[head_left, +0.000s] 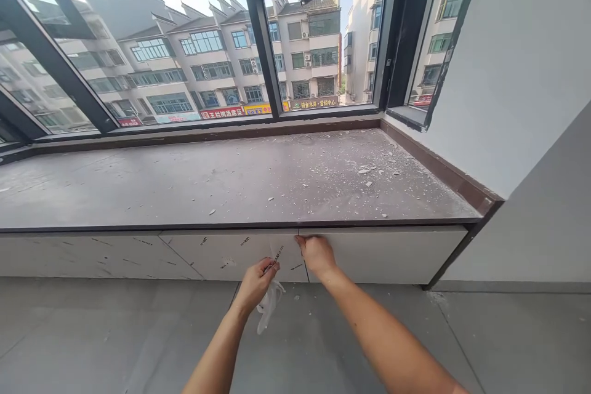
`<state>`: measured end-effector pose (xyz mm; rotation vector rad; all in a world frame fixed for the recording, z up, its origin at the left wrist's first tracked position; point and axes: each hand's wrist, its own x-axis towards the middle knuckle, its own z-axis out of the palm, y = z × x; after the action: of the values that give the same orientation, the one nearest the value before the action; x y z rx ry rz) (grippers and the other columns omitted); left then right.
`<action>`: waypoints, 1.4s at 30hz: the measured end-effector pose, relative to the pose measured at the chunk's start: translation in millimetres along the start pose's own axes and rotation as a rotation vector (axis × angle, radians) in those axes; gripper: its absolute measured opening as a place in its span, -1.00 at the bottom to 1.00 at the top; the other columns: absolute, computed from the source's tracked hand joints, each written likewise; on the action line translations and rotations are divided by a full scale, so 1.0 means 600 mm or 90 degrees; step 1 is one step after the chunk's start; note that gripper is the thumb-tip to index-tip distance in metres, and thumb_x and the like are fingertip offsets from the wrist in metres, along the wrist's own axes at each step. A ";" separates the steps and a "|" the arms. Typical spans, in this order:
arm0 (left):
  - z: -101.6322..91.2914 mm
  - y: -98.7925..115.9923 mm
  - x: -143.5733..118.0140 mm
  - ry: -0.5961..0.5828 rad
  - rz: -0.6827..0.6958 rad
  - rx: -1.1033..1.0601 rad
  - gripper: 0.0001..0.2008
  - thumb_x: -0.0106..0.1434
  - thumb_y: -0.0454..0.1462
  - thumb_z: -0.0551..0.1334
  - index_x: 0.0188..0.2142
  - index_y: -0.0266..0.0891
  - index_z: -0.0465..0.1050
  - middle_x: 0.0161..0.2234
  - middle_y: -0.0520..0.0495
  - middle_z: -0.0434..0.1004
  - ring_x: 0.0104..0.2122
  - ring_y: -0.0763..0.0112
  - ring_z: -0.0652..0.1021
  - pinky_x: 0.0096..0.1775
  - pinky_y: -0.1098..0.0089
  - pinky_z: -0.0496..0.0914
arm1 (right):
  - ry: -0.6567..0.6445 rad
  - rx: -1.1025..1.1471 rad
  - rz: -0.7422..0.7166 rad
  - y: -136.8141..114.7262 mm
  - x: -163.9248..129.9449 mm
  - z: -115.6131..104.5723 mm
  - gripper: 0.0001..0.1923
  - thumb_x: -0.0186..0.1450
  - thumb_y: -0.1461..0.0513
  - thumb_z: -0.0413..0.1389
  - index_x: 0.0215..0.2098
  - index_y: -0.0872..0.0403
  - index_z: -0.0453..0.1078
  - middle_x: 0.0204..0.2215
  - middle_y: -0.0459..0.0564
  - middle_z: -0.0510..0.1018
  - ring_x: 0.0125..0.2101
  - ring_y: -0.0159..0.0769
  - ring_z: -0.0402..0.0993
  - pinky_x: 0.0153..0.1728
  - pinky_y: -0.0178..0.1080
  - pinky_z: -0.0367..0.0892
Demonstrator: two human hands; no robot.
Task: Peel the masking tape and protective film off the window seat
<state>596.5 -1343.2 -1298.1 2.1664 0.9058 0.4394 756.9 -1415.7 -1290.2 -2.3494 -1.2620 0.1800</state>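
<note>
Two bare forearms reach forward from the bottom edge over the grey floor tiles (115, 332), which carry faint dust and a few white specks. On the near side, the left hand (255, 283) is closed in a pinch around a strip of clear protective film (270, 301); the loose end hangs crumpled below the fist, while a thin strand runs up from the fingers to the white front panel (231, 252), where it looks partly attached. Holding it that way keeps the strip taut against the panel face.

Slightly farther on, the right hand (316, 253) is curled narrow, fingertips pressed at the top of the panel just under the dark edge of the sill and close to the vertical seam between two panels. From this angle it seems to be picking at or steadying the film's edge, though whether anything lies between the fingers cannot be told.

Above the panels lies the broad brown window sill (161, 184), its surface dusty, with white plaster chips (367, 169) scattered thickest toward the right corner. A white wall (517, 74) closes that side.

Beyond the sill stand dark window frames (265, 55), and through the glass, pale apartment blocks (203, 68) with shop signs at street level under a bright sky.
</note>
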 end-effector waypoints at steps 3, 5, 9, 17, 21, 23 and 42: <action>0.014 0.002 0.002 0.021 -0.058 -0.039 -0.70 0.11 -0.06 0.00 -0.51 -0.21 0.30 -0.60 0.09 0.26 -0.52 0.47 0.31 -0.43 0.47 0.16 | -0.008 0.013 -0.012 -0.001 -0.001 -0.002 -0.37 0.32 -0.02 -0.33 -0.39 0.05 0.52 -0.45 0.08 0.57 -0.36 -0.22 0.49 -0.39 -0.31 0.26; 0.027 0.008 0.008 0.040 -0.113 -0.078 -0.63 0.10 0.02 -0.02 -0.45 -0.21 0.33 -0.58 0.07 0.33 -0.52 0.42 0.36 -0.43 0.45 0.20 | -0.017 0.024 -0.008 -0.001 0.000 -0.004 -0.38 0.31 -0.02 -0.31 -0.39 0.05 0.52 -0.45 0.07 0.57 -0.37 -0.24 0.49 -0.39 -0.33 0.25; 0.051 0.026 0.028 0.125 -0.161 -0.097 -0.47 0.00 0.13 0.04 -0.30 -0.27 0.37 -0.35 -0.13 0.50 -0.33 0.25 0.47 -0.31 0.36 0.27 | -0.034 0.043 0.004 0.000 0.002 -0.008 -0.39 0.30 -0.05 -0.27 -0.41 0.07 0.52 -0.46 0.08 0.57 -0.36 -0.24 0.49 -0.38 -0.34 0.24; 0.070 0.012 0.048 0.132 -0.146 -0.129 -0.60 0.06 0.00 0.06 -0.27 -0.23 0.42 -0.35 -0.07 0.54 -0.31 0.27 0.48 -0.31 0.39 0.28 | -0.029 0.063 -0.007 0.005 0.006 -0.004 -0.41 0.30 -0.04 -0.27 -0.40 0.07 0.52 -0.50 0.04 0.56 -0.41 -0.30 0.47 -0.37 -0.37 0.22; 0.065 0.003 0.039 0.115 -0.121 -0.134 -0.65 0.06 -0.05 0.07 -0.30 -0.23 0.41 -0.37 -0.08 0.55 -0.31 0.27 0.50 -0.30 0.39 0.28 | -0.043 0.078 -0.006 0.005 0.006 -0.003 -0.40 0.31 -0.04 -0.28 -0.40 0.05 0.52 -0.55 0.02 0.55 -0.45 -0.33 0.46 -0.42 -0.39 0.20; 0.060 0.001 0.031 0.103 -0.123 -0.113 -0.69 0.06 -0.06 0.07 -0.37 -0.23 0.39 -0.41 -0.08 0.54 -0.35 0.29 0.50 -0.33 0.40 0.28 | -0.048 0.084 -0.010 0.005 0.006 -0.003 -0.41 0.31 -0.03 -0.28 -0.40 0.04 0.52 -0.56 0.00 0.55 -0.46 -0.34 0.45 -0.43 -0.39 0.20; 0.020 -0.043 -0.063 0.031 -0.195 -0.021 -0.73 0.04 -0.06 0.06 -0.55 -0.21 0.31 -0.61 0.07 0.37 -0.58 0.46 0.36 -0.51 0.49 0.18 | -0.014 0.025 -0.011 0.005 0.007 0.015 -0.38 0.32 -0.01 -0.33 -0.41 0.05 0.50 -0.48 0.02 0.55 -0.41 -0.27 0.47 -0.42 -0.33 0.20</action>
<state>564.8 -1363.7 -1326.3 1.9506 1.2250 0.3527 758.5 -1410.8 -1299.0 -2.3082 -1.2761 0.2237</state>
